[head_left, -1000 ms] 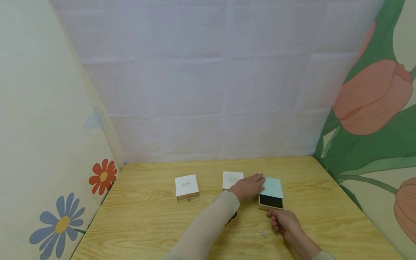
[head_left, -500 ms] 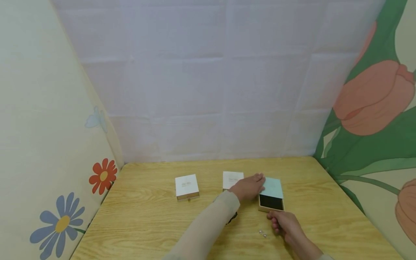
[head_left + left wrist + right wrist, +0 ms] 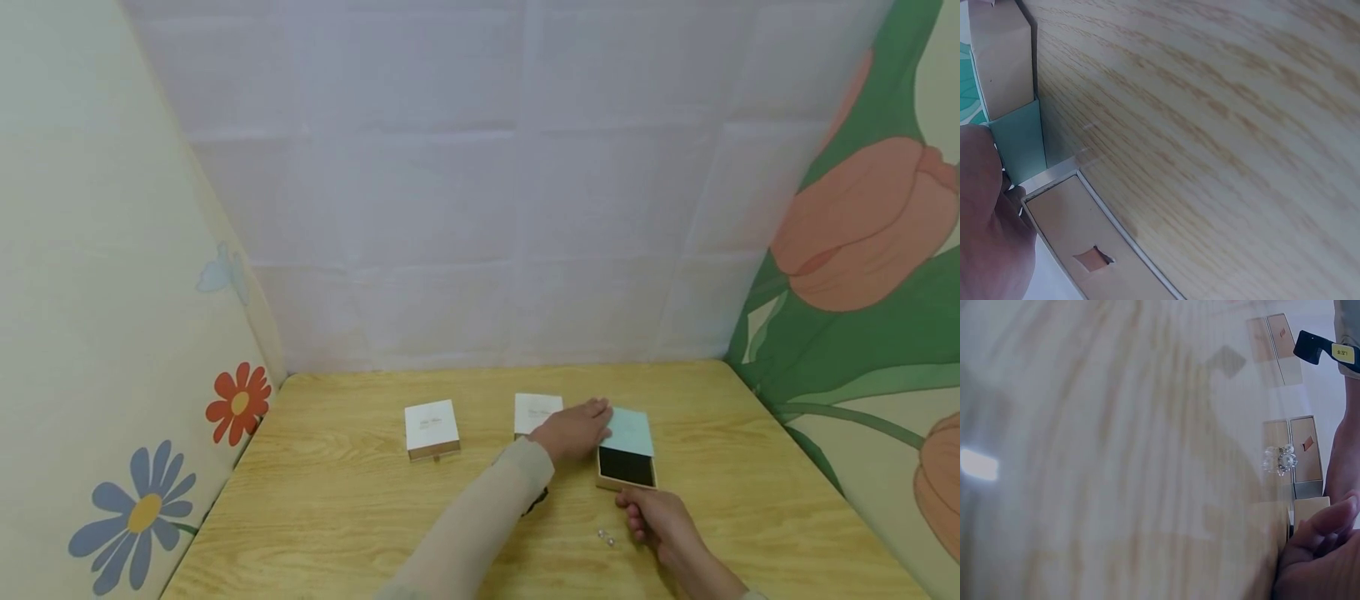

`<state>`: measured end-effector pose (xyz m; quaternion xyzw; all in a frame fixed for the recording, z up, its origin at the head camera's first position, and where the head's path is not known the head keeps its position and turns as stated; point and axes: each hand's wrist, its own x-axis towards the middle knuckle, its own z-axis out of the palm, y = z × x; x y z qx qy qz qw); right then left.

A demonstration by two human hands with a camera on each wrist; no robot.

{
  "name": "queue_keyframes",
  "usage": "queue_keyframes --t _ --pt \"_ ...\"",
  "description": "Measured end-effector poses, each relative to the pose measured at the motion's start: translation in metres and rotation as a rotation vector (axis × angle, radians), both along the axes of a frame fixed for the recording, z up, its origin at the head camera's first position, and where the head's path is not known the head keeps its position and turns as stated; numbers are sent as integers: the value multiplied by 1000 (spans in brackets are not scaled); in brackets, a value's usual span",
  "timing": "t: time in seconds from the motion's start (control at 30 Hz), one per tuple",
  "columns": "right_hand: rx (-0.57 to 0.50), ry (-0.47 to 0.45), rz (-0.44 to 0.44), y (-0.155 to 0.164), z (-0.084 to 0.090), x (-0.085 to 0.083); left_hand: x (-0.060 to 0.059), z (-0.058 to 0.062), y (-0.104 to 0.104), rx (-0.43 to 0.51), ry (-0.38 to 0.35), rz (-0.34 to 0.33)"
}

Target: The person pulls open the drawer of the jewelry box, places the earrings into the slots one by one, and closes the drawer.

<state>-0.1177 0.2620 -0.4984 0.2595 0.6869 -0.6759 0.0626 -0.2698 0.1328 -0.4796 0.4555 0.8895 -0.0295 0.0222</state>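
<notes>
A mint-green slide box (image 3: 628,431) lies right of the table's middle, its drawer (image 3: 626,467) drawn partly out towards me and showing a black lining. My left hand (image 3: 576,432) grips the green sleeve (image 3: 1019,142) from its left side. My right hand (image 3: 654,515) sits at the drawer's near end with curled fingers (image 3: 1319,526) pinching its front edge. A pair of small clear earrings (image 3: 606,538) (image 3: 1280,459) lies loose on the wood just left of my right hand.
Two shut white boxes (image 3: 431,428) (image 3: 537,413) stand left of the green one on the wooden table (image 3: 337,517). Flower-printed panels wall in the left and right sides, and a pale sheet hangs behind.
The drawer has slid a little further out towards me with my right hand. My left hand has stayed on the sleeve.
</notes>
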Motion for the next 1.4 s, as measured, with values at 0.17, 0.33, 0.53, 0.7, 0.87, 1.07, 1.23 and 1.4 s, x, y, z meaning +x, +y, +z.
queue_keyframes --t 0.17,0.33,0.53,0.7,0.87,1.07,1.23,1.4 --pt "3 1 -2 0 1 -1 -1 1 2 3 2 6" --pt "1 -19 -1 0 3 0 -3 -1 3 -9 11 9" --pt "-3 -30 5 -1 6 3 -4 -3 3 -6 -7 9" --pt "-12 -28 -8 -3 5 5 -4 -3 2 5 -21 13" --pt "-11 -27 -5 -4 4 7 -3 -4 2 11 -35 20" --pt "-3 -41 -4 -5 4 7 -4 -6 3 -1 -21 18" --pt "-1 -44 -7 -5 3 7 -5 -7 3 5 -25 13" --pt "-1 -37 -10 -5 2 8 -6 -6 4 10 -30 10"
